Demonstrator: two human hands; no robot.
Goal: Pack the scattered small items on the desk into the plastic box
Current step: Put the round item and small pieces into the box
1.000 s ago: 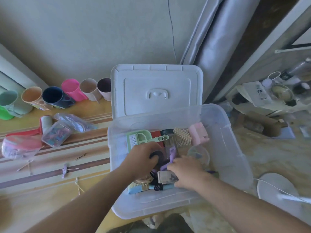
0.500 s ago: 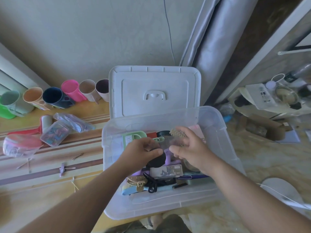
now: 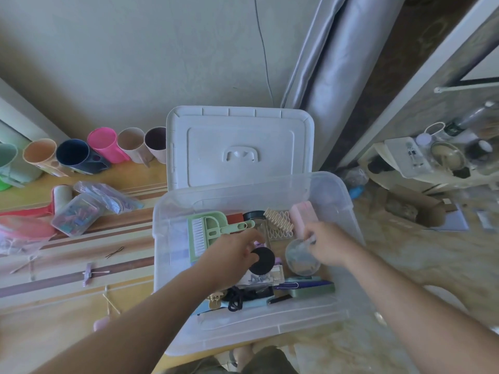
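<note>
Head view | left hand (image 3: 232, 255) pinches black round disc (image 3: 261, 261) over middle of plastic box (image 3: 348, 211) | right hand (image 3: 325, 245) grips rim of clear round tub (image 3: 302, 257) toward box's right side | advice: seat both flat among packed items, keep clear of green brush set (image 3: 209, 230); hairpin (image 3: 114, 252) lies unpacked on desk (image 3: 67, 265).

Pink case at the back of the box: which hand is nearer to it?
Right. The right hand is just below the pink case; the left hand is farther left.
</note>
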